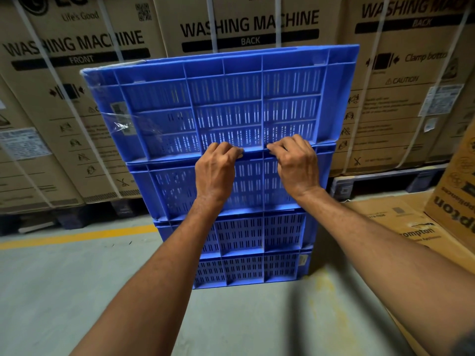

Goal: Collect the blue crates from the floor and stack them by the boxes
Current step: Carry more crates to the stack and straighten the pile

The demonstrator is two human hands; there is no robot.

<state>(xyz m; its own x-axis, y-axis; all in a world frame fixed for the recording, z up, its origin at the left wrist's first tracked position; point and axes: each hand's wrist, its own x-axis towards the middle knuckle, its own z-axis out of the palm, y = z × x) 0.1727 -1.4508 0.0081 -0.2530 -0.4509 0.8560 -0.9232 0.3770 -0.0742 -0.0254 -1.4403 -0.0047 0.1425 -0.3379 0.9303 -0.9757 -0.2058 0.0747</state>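
Observation:
A stack of several blue slotted crates [239, 235] stands on the floor in front of the washing machine boxes [246, 24]. The top blue crate [226, 104] sits slightly askew, its left end carrying a label and clear tape. My left hand [216, 173] and my right hand [295, 163] are side by side at the middle of the stack. Both have their fingers curled over the ledge where the top crate meets the crate below it.
Tall strapped cardboard boxes [64, 111] on dark pallets fill the background. Brown Crompton cartons [421, 227] lie and lean at the right. A yellow line [77, 236] runs across the grey floor at the left.

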